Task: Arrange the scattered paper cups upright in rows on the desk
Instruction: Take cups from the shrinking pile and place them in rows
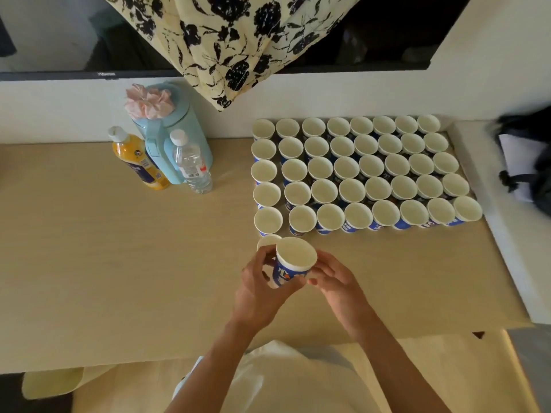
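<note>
Placing one more cup at the front of the block

We hold a paper cup point(290, 271) upright and slightly tilted just above the desk point(119, 248). Our left hand point(259, 289) is curled round its side and our right hand point(331, 278) pinches the other side. It sits just in front of the rows of cups point(351, 168). A second cup point(268, 240) is behind our left fingers, and we cannot tell whether it stands free. We judge a new front row is beginning. Next we must set this cup down level, in line, without nudging its neighbours.
</note>
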`<state>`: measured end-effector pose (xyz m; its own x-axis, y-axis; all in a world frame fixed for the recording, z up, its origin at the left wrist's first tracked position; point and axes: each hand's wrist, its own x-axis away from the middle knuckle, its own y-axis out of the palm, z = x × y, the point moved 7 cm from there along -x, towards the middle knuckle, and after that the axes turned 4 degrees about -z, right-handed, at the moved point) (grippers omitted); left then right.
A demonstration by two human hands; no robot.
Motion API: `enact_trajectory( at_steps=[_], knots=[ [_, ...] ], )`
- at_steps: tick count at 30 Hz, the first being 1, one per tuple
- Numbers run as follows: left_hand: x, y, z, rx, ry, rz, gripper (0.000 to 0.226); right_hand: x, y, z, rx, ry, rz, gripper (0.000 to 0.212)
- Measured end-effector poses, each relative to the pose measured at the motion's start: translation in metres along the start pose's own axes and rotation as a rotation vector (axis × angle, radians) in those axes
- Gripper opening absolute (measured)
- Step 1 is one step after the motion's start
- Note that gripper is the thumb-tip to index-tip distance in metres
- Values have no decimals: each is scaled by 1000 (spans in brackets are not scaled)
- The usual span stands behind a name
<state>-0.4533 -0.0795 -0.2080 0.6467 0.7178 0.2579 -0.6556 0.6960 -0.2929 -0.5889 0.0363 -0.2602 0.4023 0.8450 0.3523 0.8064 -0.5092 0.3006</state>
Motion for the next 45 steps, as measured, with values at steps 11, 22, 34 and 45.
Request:
enact_trajectory(
  at_steps=[11, 22, 34, 45],
  knots=[
    [0, 36, 8, -250, 143, -156, 64, -2, -21, -18, 150, -68, 31, 73],
    [17, -7, -12, -216, 34, 125, 63, -48, -45, 34, 327, -2, 335, 50],
    [24, -24, -19, -146, -7, 208, 46, -67, -43, 56, 422, -61, 313, 66],
    [22, -30, -26, -137, -41, 160, 43, -71, -45, 61, 441, -8, 313, 81]
  ],
)
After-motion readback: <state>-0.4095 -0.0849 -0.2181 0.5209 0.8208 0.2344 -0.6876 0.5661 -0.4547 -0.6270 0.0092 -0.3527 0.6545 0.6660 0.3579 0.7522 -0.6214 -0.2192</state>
